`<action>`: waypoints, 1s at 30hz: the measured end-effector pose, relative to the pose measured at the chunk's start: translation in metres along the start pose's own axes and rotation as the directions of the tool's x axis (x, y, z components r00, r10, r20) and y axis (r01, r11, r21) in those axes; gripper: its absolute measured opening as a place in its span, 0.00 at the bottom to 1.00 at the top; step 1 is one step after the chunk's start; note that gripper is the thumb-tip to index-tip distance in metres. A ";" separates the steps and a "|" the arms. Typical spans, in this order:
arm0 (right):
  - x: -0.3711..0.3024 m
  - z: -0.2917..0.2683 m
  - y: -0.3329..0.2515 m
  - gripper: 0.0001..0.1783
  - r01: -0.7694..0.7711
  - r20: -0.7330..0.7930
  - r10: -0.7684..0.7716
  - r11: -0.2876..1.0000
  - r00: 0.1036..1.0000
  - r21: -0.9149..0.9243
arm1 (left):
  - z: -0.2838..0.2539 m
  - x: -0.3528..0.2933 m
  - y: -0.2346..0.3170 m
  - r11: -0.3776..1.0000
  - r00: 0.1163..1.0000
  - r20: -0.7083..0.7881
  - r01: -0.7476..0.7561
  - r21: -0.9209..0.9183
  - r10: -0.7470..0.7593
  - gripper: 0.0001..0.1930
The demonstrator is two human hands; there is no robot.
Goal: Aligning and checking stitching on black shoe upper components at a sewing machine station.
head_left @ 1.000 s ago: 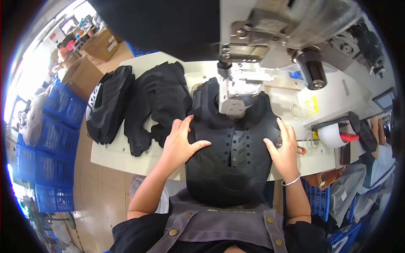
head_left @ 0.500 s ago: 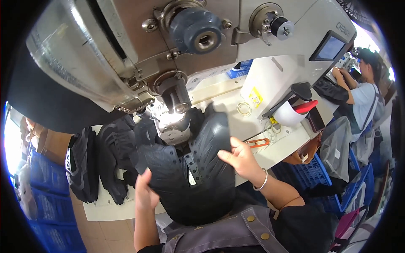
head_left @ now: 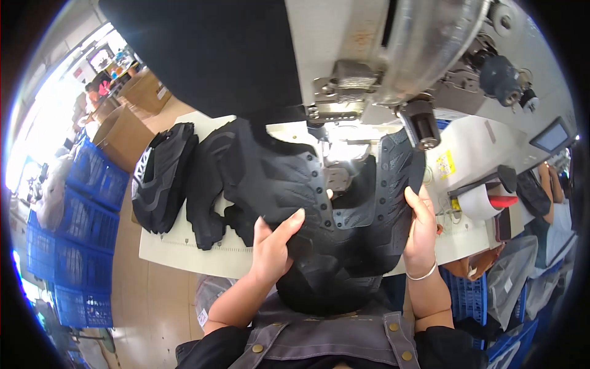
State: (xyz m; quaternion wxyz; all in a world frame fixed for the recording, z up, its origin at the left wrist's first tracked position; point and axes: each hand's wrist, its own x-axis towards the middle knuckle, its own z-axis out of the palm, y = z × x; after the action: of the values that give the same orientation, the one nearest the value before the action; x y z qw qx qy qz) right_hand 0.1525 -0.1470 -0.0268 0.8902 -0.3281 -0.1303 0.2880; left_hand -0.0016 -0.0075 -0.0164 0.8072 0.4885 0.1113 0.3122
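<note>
Both holed sides of the black piece have spread apart since the last picture. It is by the sewing machine, over the desk's front edge. Left hand and right hand grip it, one each side. It looks light, soft and bendy, so hold both sides.

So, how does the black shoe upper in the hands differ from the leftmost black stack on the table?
The shoe upper shows eyelet rows; the stack shows none. The left hand and right hand hold the shoe upper, while the stack lies on the table. The stack has a white patch; the shoe upper shows none. Both are mainly black.
</note>
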 end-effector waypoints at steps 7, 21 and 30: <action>0.009 -0.006 0.001 0.16 -0.145 -0.022 0.148 0.984 0.989 0.106 | 0.004 0.022 0.004 0.986 0.989 -0.020 0.144 -0.089 -0.147 0.16; 0.013 0.003 -0.019 0.23 -0.137 0.238 0.147 0.989 0.960 -0.055 | 0.005 0.031 0.011 0.991 0.986 0.100 0.136 0.001 -0.135 0.16; 0.002 -0.005 -0.016 0.21 0.022 0.186 0.049 0.932 0.981 -0.362 | 0.005 0.030 0.007 0.992 0.992 0.000 0.128 0.002 -0.128 0.09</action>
State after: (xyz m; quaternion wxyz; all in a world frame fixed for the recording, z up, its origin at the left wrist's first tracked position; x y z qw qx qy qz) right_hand 0.1632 -0.1584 -0.0194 0.7957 -0.4583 -0.2639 0.2952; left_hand 0.0210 0.0097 -0.0043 0.8249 0.4814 0.1425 0.2597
